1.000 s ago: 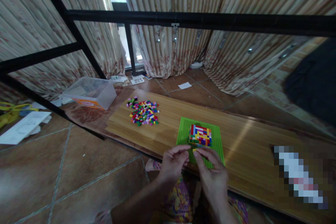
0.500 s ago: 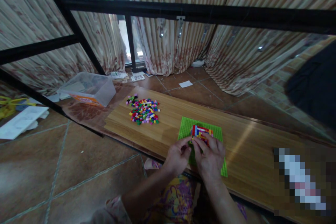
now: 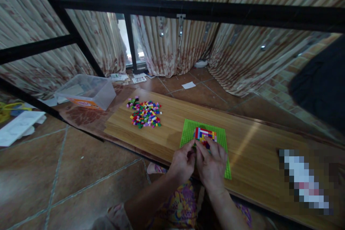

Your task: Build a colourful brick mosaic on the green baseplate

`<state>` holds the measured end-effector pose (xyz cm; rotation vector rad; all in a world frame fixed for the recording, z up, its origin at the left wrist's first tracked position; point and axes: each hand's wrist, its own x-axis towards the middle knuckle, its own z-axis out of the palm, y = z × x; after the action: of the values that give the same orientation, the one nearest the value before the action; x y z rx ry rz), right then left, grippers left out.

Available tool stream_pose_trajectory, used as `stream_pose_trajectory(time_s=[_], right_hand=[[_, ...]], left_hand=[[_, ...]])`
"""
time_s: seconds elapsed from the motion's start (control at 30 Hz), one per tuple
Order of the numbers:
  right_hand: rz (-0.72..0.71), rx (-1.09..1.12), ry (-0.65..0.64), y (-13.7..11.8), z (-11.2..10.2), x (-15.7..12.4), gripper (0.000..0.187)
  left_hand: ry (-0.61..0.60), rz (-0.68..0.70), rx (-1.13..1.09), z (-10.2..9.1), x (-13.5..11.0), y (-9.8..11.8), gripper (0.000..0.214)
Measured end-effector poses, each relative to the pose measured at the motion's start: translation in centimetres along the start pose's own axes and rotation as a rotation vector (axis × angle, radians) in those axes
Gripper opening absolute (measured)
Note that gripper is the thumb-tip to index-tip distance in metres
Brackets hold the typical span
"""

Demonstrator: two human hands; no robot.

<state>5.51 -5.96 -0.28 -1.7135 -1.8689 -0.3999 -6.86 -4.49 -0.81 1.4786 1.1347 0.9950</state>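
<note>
Plastic brick block (image 3: 202, 133): likely light, stiff; hold by sides. Left hand (image 3: 183, 163), right hand (image 3: 212, 163): fingertips bunched at corner, grip unclear.

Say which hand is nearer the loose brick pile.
Left. In frame, the left hand is below and right of the loose brick pile; the right hand is farther right, partly over the green baseplate.
</note>
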Motion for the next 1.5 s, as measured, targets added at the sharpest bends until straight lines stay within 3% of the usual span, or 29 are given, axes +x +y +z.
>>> stream_pose_trajectory(time_s=[0.3,0.47,0.57,0.7,0.97,1.27,1.5], right_hand=[[-0.015,-0.03,-0.027,0.0,0.0,0.2,0.027],[0.002,0.017,0.017,-0.1,-0.6,0.5,0.024],[0.043,0.133,0.056,-0.3,-1.2,-0.4,0.026],[0.15,0.358,0.042,-0.8,-1.6,-2.3,0.025],[0.306,0.643,-0.016,-1.5,-2.3,-2.4,0.022],[0.233,0.661,-0.07,-1.7,-2.5,-2.0,0.018],[0.108,0.555,-0.146,-0.8,-2.7,-1.3,0.015]], left_hand=[[-0.01,-0.011,0.033,0.0,0.1,-0.3,0.056],[0.039,-0.116,-0.15,-0.3,0.0,-0.6,0.05],[0.132,-0.236,-0.371,-0.7,-0.3,-0.7,0.043],[0.14,-0.332,-0.616,-1.2,-0.7,0.3,0.043],[0.108,-0.353,-0.766,-1.5,-0.9,3.0,0.046],[0.101,-0.376,-0.752,-2.0,-0.5,2.2,0.05],[0.089,-0.42,-0.741,-2.0,-0.5,2.2,0.045]])
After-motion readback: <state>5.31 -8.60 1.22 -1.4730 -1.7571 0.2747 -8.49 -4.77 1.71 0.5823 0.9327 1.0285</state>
